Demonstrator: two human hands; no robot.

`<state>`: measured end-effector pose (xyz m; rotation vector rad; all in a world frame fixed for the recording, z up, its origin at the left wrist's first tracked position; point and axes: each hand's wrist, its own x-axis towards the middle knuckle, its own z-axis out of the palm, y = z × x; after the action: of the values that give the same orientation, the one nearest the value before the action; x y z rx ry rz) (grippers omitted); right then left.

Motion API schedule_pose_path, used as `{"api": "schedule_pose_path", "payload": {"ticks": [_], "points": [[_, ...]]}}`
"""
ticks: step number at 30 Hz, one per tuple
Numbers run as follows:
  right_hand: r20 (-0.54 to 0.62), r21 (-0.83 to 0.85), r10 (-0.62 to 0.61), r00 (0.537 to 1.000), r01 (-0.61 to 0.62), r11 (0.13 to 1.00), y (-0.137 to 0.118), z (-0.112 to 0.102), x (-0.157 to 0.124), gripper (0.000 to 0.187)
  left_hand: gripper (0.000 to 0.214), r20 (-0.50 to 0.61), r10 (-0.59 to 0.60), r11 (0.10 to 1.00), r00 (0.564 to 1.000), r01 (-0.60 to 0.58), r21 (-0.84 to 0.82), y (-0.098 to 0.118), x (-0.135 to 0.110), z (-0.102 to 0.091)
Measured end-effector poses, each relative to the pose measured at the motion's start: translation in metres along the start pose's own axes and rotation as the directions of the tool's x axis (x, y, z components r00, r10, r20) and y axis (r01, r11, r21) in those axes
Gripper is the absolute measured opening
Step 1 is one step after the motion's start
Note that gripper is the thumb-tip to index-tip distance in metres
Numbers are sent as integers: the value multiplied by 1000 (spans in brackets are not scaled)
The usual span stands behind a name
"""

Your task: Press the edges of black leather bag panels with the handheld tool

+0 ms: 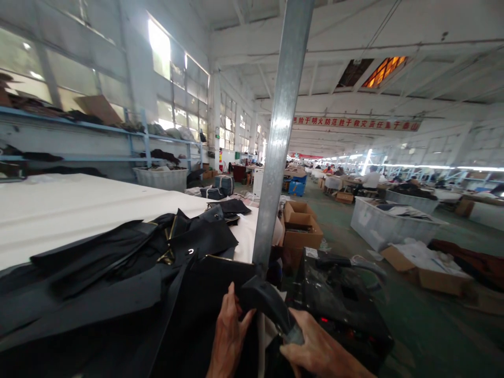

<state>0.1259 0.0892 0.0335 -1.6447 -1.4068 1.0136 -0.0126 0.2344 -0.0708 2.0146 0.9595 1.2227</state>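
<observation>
A curved black hand tool (pixel 268 304) with a broad head is in my right hand (pixel 315 341), whose fingers wrap round its lower, greyish end. The tool's head lies against a black garment (pixel 197 315) with a gold-coloured zip along its top edge. My left hand (pixel 229 331) is just left of the tool, pinching the dark cloth between thumb and fingers. More black garments (pixel 110 268) lie heaped to the left, with brass-coloured zips and a small metal ring showing. The cloth under the tool's head is hidden.
A metal post (pixel 279 131) rises just beyond my hands at the white table's (pixel 79 205) edge. To the right stands a black machine box (pixel 342 304) with red lights. Cardboard boxes (pixel 301 231) and a large grey bin (pixel 381 223) stand on the floor; people work farther back.
</observation>
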Motion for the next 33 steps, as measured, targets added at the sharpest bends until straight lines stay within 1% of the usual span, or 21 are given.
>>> {"api": "schedule_pose_path", "payload": {"ticks": [1,3,6,8,11,13,15,17,18,19,20,21,22,23,24,26,27,28,30,31,33], "points": [[18,15,-19,1000,19,1000,1,3,8,29,60,-2,8,1000,1000,-8,-6,1,-1,-1],[17,49,-66,998,65,997,2,7,22,26,56,-16,38,999,999,-38,-9,3,-4,-3],[-2,83,-125,992,125,989,1,5,29,23,53,-31,61,998,998,-61,-2,4,-5,-6],[15,91,-141,990,139,986,1,1,23,22,51,-50,40,999,998,-39,10,5,-4,-6],[14,75,-138,990,137,988,3,-8,5,21,46,-95,38,999,995,-34,41,9,-2,-6],[-3,46,-112,994,112,993,5,-12,-7,19,41,-116,53,996,992,-43,84,12,-5,-5],[-25,11,-69,997,69,998,7,-17,-16,19,36,-105,61,989,993,-45,144,16,-12,-7],[-37,-20,-21,999,20,1000,10,-21,-23,20,34,-131,118,963,984,-82,257,21,-22,-14],[-40,-28,2,999,-3,1000,12,-23,-24,21,33,-179,175,932,968,-104,346,24,-27,-20],[-39,-33,19,999,-20,999,13,-25,-26,21,33,-248,243,885,938,-110,453,27,-31,-29],[-34,-35,26,999,-27,999,15,-26,-26,20,35,-326,307,825,894,-80,559,31,-34,-39],[-23,-29,23,999,-23,999,17,-26,-26,20,38,-397,349,762,849,-11,647,34,-36,-51],[-11,-15,17,1000,-17,1000,19,-27,-26,20,42,-453,354,703,818,87,706,37,-36,-64],[-1,-1,13,1000,-13,1000,20,-26,-25,21,46,-482,318,647,817,185,740,39,-35,-77],[10,9,12,1000,-12,1000,22,-26,-25,21,48,-481,256,589,838,260,765,40,-33,-89],[7,16,9,1000,-9,1000,24,-26,-25,21,49,-424,86,487,901,334,807,37,-27,-107],[-8,15,13,1000,-13,1000,25,-26,-26,21,49,-389,-8,452,921,351,820,34,-25,-113],[-23,16,17,1000,-16,1000,26,-26,-27,22,48,-363,-91,429,928,365,826,30,-23,-116],[-31,23,14,999,-13,1000,28,-28,-30,24,47,-354,-204,398,913,407,822,21,-20,-117],[-24,29,17,1000,-16,999,30,-28,-32,25,47,-366,-228,381,902,428,819,18,-20,-116],[-15,41,24,1000,-24,999,33,-30,-36,30,49,-393,-238,352,888,456,818,14,-19,-112]]}}
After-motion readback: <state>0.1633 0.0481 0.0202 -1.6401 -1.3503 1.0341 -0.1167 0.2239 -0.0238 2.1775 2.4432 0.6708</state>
